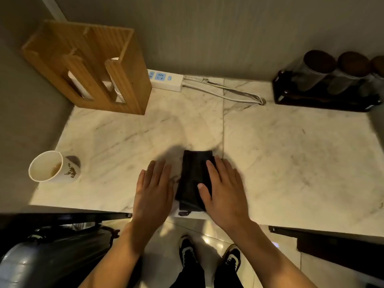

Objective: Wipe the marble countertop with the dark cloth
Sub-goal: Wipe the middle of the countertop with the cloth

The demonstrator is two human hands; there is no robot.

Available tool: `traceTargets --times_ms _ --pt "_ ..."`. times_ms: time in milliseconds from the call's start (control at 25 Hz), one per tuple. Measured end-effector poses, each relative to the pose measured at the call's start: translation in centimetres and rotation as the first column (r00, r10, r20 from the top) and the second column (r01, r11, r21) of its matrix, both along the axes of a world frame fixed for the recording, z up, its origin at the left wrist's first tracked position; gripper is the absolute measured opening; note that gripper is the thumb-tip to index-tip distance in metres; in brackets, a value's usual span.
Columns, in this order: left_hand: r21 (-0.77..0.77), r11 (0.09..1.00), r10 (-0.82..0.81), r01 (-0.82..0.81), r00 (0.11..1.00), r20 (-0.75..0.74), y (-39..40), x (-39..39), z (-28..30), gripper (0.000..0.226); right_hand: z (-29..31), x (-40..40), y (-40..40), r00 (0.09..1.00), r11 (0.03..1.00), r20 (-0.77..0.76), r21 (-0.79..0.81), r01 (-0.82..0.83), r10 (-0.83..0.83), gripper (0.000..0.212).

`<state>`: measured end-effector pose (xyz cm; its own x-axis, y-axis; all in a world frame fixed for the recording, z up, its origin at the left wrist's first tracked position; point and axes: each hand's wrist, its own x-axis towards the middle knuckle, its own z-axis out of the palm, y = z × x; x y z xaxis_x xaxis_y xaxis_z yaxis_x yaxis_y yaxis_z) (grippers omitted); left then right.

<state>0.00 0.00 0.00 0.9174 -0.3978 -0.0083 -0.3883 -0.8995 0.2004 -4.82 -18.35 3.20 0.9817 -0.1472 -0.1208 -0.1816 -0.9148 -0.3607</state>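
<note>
At the front edge of the marble tabletop (280, 146), the folded dark cloth (193, 175) lies flat. Right hand (223, 190) rests on it, fingers spread, not gripping; left hand (153, 190) sits flat just beside it, holding nothing.

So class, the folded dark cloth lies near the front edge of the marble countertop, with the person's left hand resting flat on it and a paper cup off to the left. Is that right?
Not quite. In the head view it is the right hand that lies flat on the dark cloth; the left hand rests on bare marble countertop beside it. The paper cup is indeed off to the left.
</note>
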Motion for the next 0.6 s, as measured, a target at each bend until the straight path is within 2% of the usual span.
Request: traceTargets --times_ms 160,360,600 --pt "-0.065 0.996 0.050 -0.054 0.997 -0.063 0.7 -0.2 -1.4 0.051 -1.9 2.2 2.8 0.998 0.999 -0.046 -0.011 -0.032 0.031 0.065" --pt "-0.068 0.996 0.045 -0.050 0.997 -0.068 0.7 -0.1 -2.1 0.049 -4.2 3.2 4.9 0.996 0.997 -0.062 -0.037 0.065 -0.067 0.069" --pt "-0.069 0.996 0.054 -0.057 0.997 -0.054 -0.4 -0.4 -1.8 0.049 -5.2 2.1 5.1 0.994 0.985 0.004 -0.130 0.110 -0.110 0.066"
